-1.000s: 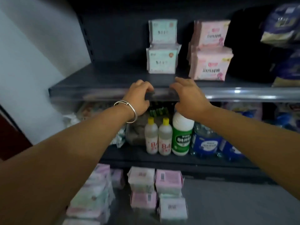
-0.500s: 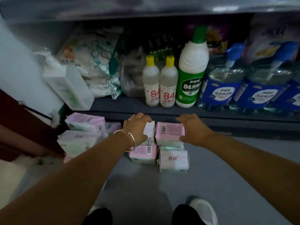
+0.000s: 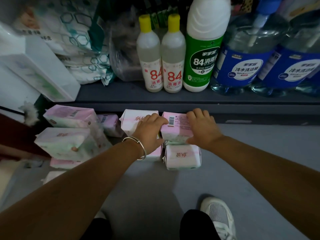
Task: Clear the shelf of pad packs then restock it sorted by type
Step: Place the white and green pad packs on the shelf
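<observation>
Several pad packs lie on the grey floor in front of the bottom shelf. A pink pack with a barcode (image 3: 176, 125) tops a small stack, and both hands clasp it: my left hand (image 3: 149, 131) on its left side, my right hand (image 3: 202, 128) on its right. Left of it lies a white pack with red print (image 3: 133, 120), partly under my left hand. A white-pink pack (image 3: 182, 156) lies nearer to me. More pink and green-white packs (image 3: 65, 142) are piled at the left.
The bottom shelf (image 3: 121, 99) holds two small "84" bottles (image 3: 162, 66), a green-label bottle (image 3: 202, 58), blue-label jugs (image 3: 245, 63), a plastic bag and white packages. A white box (image 3: 39, 70) leans at the left. My white shoe (image 3: 220, 217) stands on the floor.
I have bent down from the upper shelf edge toward the floor. Both hands dropped onto the floor stack and closed around the pink barcode pack.
</observation>
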Motion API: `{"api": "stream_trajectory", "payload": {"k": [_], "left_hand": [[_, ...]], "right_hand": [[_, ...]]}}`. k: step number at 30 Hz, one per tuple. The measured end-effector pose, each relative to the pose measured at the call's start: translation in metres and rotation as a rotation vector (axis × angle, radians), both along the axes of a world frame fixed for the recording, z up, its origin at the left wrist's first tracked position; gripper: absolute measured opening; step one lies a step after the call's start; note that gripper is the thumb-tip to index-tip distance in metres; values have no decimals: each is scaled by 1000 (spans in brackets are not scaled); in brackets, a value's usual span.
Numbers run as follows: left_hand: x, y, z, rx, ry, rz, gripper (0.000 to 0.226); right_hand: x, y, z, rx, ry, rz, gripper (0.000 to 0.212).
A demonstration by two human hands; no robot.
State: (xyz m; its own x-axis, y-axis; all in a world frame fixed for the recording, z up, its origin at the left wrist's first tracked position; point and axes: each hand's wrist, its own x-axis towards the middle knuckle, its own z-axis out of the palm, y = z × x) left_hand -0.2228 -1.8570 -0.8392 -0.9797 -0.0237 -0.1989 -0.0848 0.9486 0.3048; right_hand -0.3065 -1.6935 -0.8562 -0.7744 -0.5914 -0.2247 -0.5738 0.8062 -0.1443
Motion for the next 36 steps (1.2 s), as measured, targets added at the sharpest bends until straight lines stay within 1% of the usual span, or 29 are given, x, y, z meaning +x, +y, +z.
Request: {"api": "stream_trajectory", "payload": {"k": [2,4,9,11,13,17,20,22,24,26,28,31,34,36], "left_hand": [[0,-1,-1,-20,13,3,55],[1,-1,-1,-18,26,14,54],[4,5,3,9,52,-41,46],[4,12,1,32,23,-69,44],[4,22,-5,34,-45,-77,48],[5,44,-31,-123,-245,-147,76],[5,53,-58,-213,-334,-157,91],[4,58,-75,-298,-318,-154,92],[5,63,-85,-389,-255,-144,86],[5,66,-89,-426,-223,-124,78],[4,64,-84,-392,-244,-121,75],[3,53,-57,-292,-313,-172,77],[6,39,-10,-55,-398,-142,73],[10,29,32,64,-406,-107,68]], "right_hand": [[1,1,-4,-7,5,-16,85],[2,1,-8,-7,16,-17,80],[-2,10,-1,-132,-124,-91,63],[-8,25,7,-175,-133,-127,60],[-13,44,12,-205,-143,-141,60],[-13,75,13,-225,-142,-137,59],[-13,87,8,-229,-126,-147,59],[-13,92,3,-243,-129,-152,58],[-14,95,0,-272,-139,-162,57],[-14,95,1,-307,-153,-176,55],[-14,93,8,-337,-170,-183,54],[-16,89,31,-390,-187,-189,54],[-15,82,68,-439,-191,-167,53],[-11,77,100,-479,-190,-151,51]]}}
